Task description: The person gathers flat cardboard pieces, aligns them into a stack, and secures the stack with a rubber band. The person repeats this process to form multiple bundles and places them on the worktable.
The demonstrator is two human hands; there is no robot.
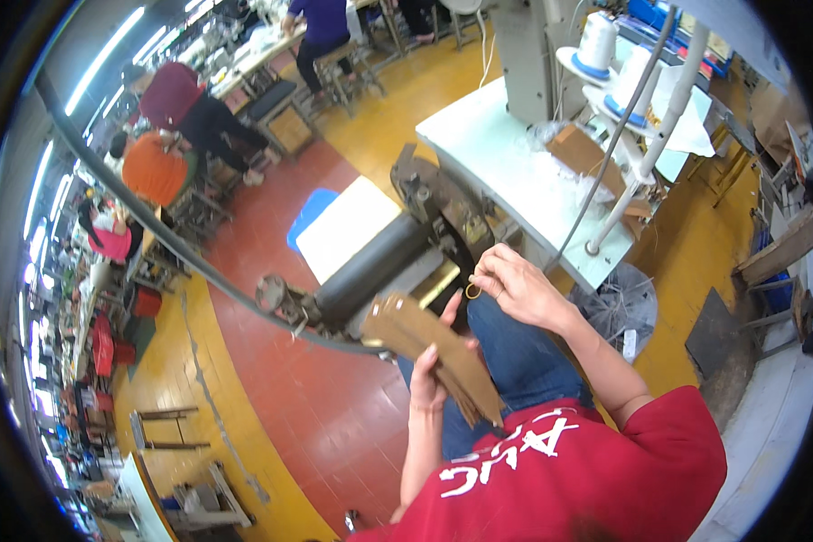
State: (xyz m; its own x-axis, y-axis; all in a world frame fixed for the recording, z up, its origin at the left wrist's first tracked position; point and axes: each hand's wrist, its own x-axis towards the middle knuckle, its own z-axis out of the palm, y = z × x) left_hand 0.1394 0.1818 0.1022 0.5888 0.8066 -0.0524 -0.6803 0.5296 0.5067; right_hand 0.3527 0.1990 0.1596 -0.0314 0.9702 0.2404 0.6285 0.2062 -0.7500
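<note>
My left hand (431,379) is closed around a stack of flat brown pieces (443,361), perhaps leather or fabric, held tilted above my lap. Small pale marks show at the stack's far end. To the right of it, my right hand (513,285) pinches a thin yellow rubber band (472,289) between thumb and fingers. The band hangs as a small loop, apart from the stack. Just beyond my knees stands a machine with a dark roller (361,271).
A pale worktable (479,135) at the right bears thread cones (596,45), plastic wrap and brown cardboard (587,158). A plastic bag (619,307) lies below it. A curved dark bar (199,262) crosses at left. Several people work at tables at the far left.
</note>
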